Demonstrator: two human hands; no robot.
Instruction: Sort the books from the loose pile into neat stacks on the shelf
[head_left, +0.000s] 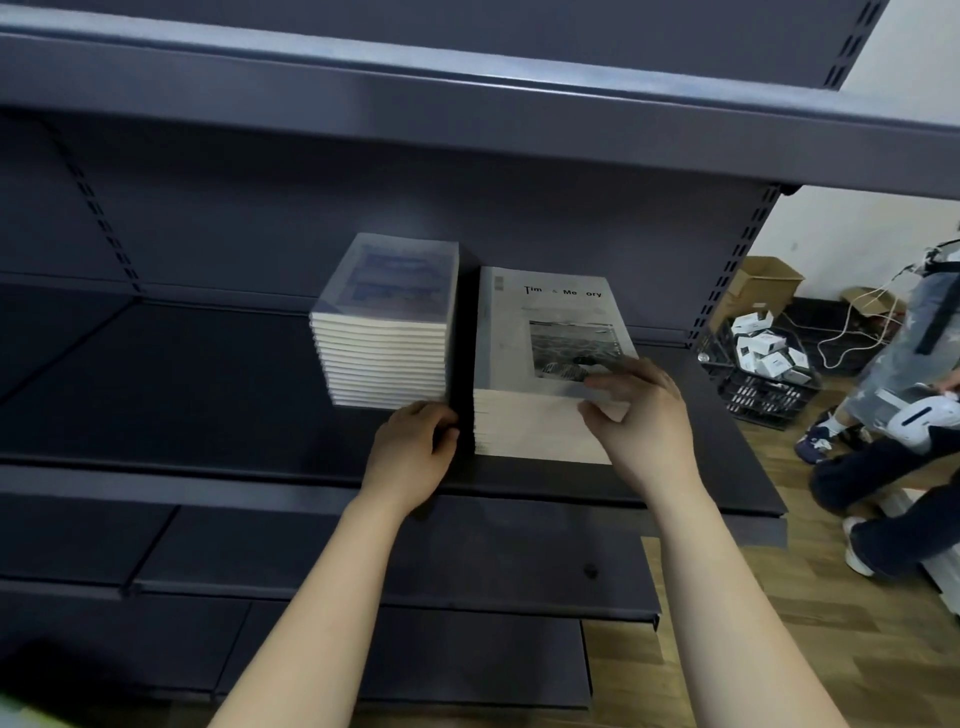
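Two stacks of books stand side by side on the dark shelf board (208, 395). The left stack (387, 332) is taller, with a blue-toned cover on top. The right stack (535, 374) is wider; its top book has a grey cover with a photo and dark lettering. My left hand (410, 452) rests on the shelf in the narrow gap between the stacks, fingers loosely curled against the left stack's front corner. My right hand (641, 415) holds the right stack's front right corner, fingers over the top cover and thumb on the page edges.
An upper shelf (467, 130) overhangs the stacks. Lower shelf boards (395, 566) step out below. To the right, on the wooden floor, are a black crate (763, 384) of small white boxes, cardboard boxes (763, 286) and a person's legs (883, 467).
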